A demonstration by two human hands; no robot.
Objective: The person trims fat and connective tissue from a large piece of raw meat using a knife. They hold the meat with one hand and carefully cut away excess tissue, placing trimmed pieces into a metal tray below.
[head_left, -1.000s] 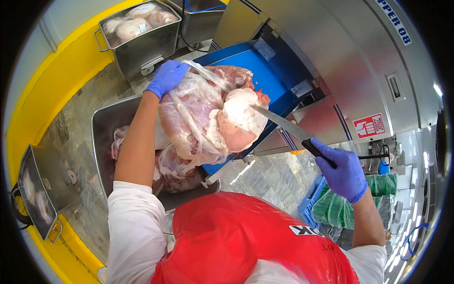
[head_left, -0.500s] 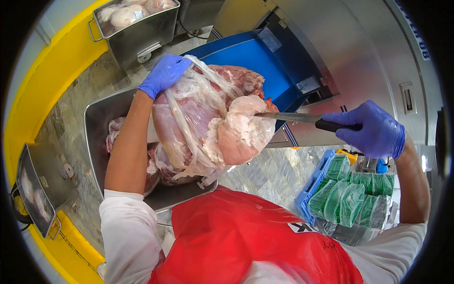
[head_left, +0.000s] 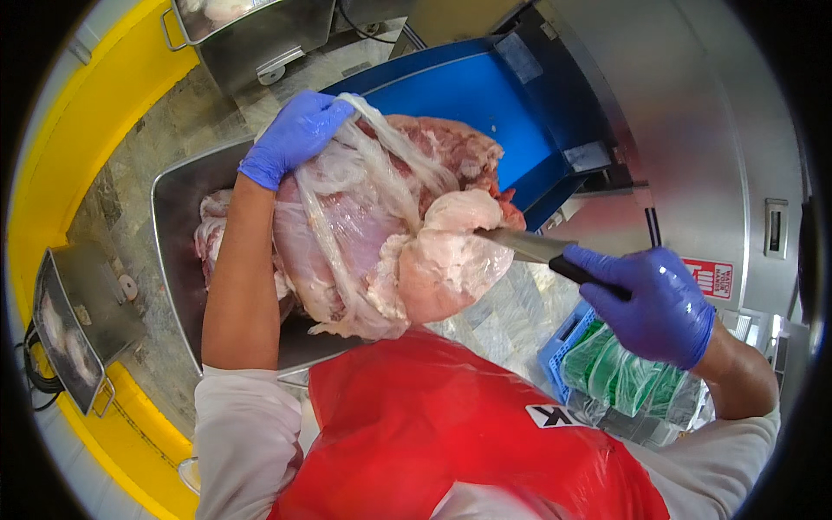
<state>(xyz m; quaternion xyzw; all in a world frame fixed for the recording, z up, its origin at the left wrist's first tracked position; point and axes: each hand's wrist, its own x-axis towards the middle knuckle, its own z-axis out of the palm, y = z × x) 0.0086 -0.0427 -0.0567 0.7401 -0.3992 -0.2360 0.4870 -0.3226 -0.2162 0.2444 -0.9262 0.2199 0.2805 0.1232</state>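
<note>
A large piece of raw meat (head_left: 334,230) hangs over a steel bin, with strips of whitish translucent film (head_left: 322,238) across it and a thick pale fatty part (head_left: 455,269) at its right end. My left hand (head_left: 297,139), in a blue glove, is closed on the bunched film at the meat's upper left. A knife (head_left: 530,247) is gripped by its black handle in my gloved right hand (head_left: 650,299). The blade points left, and its tip meets the fatty part, so I cannot tell how deep it goes.
The steel bin (head_left: 173,260) below holds more meat. Behind the meat runs a blue chute (head_left: 451,100). Other steel bins (head_left: 269,43) stand along the yellow barrier (head_left: 143,78). At right, a blue crate (head_left: 559,351) sits near green bundles in clear plastic (head_left: 620,373).
My right hand has come down and toward me, so the knife slants more steeply up to the meat. The left hand keeps its hold on the film and has shifted slightly.
</note>
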